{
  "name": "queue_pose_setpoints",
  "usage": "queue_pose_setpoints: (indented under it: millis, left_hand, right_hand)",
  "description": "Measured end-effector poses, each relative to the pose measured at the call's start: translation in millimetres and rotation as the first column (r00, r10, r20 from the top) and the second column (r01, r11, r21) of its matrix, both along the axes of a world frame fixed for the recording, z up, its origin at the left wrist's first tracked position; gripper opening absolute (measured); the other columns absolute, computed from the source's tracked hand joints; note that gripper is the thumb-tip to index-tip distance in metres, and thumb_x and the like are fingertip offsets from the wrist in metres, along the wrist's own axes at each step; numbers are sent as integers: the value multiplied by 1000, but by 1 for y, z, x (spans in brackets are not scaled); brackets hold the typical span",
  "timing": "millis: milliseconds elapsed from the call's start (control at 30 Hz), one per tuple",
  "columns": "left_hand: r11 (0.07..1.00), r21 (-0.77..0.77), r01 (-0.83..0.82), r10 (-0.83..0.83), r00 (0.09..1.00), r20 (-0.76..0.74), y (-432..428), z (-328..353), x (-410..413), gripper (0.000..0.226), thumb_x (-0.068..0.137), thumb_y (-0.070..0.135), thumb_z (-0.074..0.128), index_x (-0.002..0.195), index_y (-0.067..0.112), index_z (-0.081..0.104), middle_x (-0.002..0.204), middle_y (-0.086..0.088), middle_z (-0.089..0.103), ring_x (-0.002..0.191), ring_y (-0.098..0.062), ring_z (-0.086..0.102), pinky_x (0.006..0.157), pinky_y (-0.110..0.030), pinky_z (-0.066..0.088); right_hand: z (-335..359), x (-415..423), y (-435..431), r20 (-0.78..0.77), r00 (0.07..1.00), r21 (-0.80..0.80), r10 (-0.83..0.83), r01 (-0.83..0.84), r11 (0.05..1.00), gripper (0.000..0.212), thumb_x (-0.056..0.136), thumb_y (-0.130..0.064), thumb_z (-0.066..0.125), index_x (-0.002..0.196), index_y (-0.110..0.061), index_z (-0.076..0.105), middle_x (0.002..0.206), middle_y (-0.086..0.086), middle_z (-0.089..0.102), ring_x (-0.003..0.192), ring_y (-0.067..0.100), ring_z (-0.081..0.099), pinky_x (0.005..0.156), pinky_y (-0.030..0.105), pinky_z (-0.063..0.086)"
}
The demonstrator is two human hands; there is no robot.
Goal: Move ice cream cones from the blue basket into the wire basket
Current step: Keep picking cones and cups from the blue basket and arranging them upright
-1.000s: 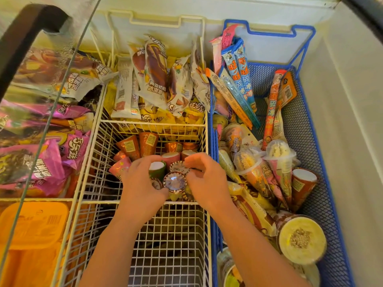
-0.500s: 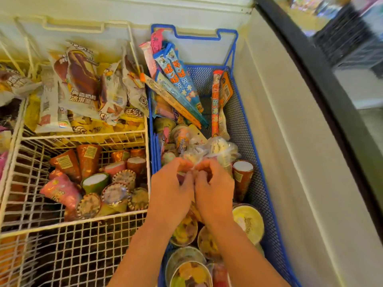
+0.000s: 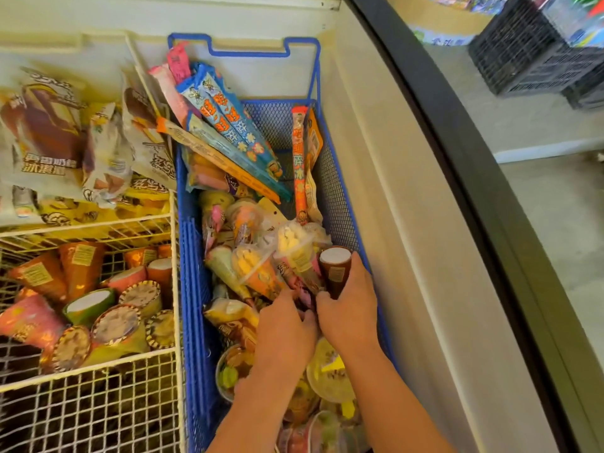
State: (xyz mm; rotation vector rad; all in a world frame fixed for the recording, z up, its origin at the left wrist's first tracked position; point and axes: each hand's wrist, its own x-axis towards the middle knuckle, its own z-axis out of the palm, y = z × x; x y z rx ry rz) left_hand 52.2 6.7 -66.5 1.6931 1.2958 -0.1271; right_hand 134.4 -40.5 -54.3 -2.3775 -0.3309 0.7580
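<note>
Gripping a brown cone (image 3: 335, 271) in the blue basket (image 3: 340, 178), right hand (image 3: 351, 317); left hand (image 3: 284, 328) curled among wrappers

Freezer (image 3: 402, 178) before me, holding two baskets side by side. Right: the blue basket (image 3: 340, 178), with long ice-pop packs (image 3: 228, 125) leaning at its far end, cones (image 3: 261, 273) in the middle and cups (image 3: 330, 371) at its near end. Left: the wire basket (image 3: 98, 413), touching the blue one, with cones (image 3: 81, 266) lying in its middle compartment and bar wrappers (image 3: 49, 132) farther back.
</note>
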Motion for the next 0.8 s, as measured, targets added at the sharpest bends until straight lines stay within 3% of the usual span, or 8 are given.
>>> queue_pose_setpoints:
  millis: [100,200,300,400,500,567,700,800]
  left_hand:
    - [999,26,45,-45,999,-15,-5,-1,-5,12,92,24,60,101,19,64,84,4,72,74,-11,67,56,-22,50]
    - [998,35,58,-57,998,-21,-8,-2,-10,15,92,19,57,104,18,66,93,1,73,79,-12,67,67,-30,57]
    - [996,74,46,-44,999,-26,-9,-3,-13,20,92,18,54,109,21,66,95,4,72,68,-3,56,53,-11,45]
    - [996,78,38,-36,999,-32,-6,0,-20,24,93,20,55,113,22,66,87,6,70,63,-4,59,48,-11,41]
    - [998,65,-2,7,997,-73,5,3,-34,16,92,23,60,106,25,69,78,16,61,62,0,59,48,-12,43]
    - [994,68,-82,88,993,-84,19,6,-46,12,92,25,61,99,25,71,76,16,63,63,1,60,50,-12,45]
    - [992,7,-127,127,990,-63,42,13,-65,16,92,26,61,80,29,71,68,6,70,59,-11,68,63,-33,60]
    - [977,-66,-204,201,979,-42,57,18,-78,20,93,21,60,75,25,69,59,0,71,38,-9,60,40,-25,50]
  right_hand:
    - [-3,4,5,-9,999,0,39,-39,999,89,82,-5,66,155,-13,16,156,7,27,144,23,27,113,29,26]
    - [-7,8,12,-13,998,-23,56,-56,998,93,80,-7,69,155,-14,14,153,7,27,140,24,31,110,29,31]
    - [-14,17,20,-32,995,-90,94,-96,991,95,76,-14,75,153,-14,20,145,11,35,134,29,39,108,37,37]
    - [-18,24,23,-110,979,-134,171,-185,974,91,73,-15,77,150,-18,28,138,12,48,127,31,47,101,40,42]
    - [-18,26,19,-130,964,-127,231,-247,961,85,74,-10,75,148,-21,34,134,12,53,125,31,50,99,37,44]
    - [-13,24,15,-107,967,-116,229,-241,964,80,74,-9,75,145,-19,38,132,10,54,124,30,51,99,37,44]
    - [5,6,6,8,976,-7,216,-216,976,66,73,-14,81,130,-18,49,125,4,57,116,23,53,92,30,44]
    - [25,-2,-2,140,971,65,195,-206,976,54,71,-16,82,116,-24,52,112,-4,58,103,17,55,83,23,45]
